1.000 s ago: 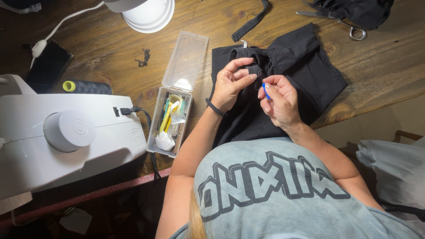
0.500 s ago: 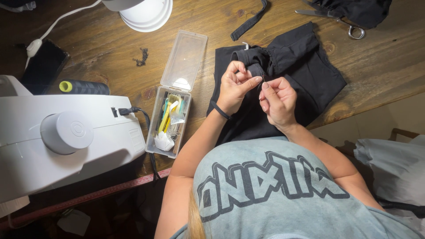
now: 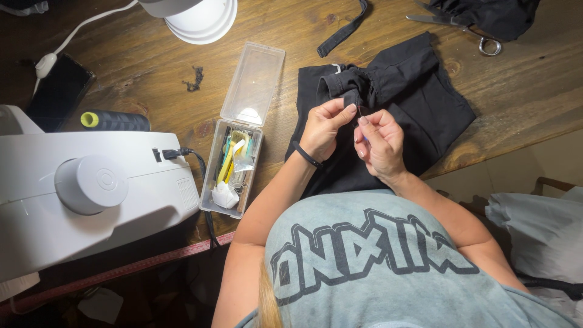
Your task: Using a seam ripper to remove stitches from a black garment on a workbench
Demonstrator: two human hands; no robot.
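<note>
The left hand (image 3: 325,127) was curled up, with its thumb and first finger pinched on a fold of the black cloth (image 3: 388,103). It wore a dark band (image 3: 305,155) on the wrist. The right hand (image 3: 379,143) was curled too, just beside the left one, with its fingertips pinched together. A tiny bit of blue showed between its fingers. It was too small to tell what the right hand held. A thin thread ran between the two hands.

The black cloth lay flat on the wooden bench (image 3: 522,91), near the front edge, right in front of the person. Both hands were over the middle of it.

Left of the cloth sat a clear plastic box (image 3: 234,164) with its lid open. It had small yellow, green and white things inside. A white sewing machine (image 3: 91,194) stood at the left front corner of the bench. A dark spool of thread (image 3: 115,120) with a yellow end lay just behind it. A white lamp (image 3: 197,18) was at the back edge. A black strap (image 3: 343,30) lay behind the cloth. Scissors (image 3: 461,30) lay near the back right corner, touching another dark cloth (image 3: 492,15). A dark phone (image 3: 59,91) lay at the left edge.
</note>
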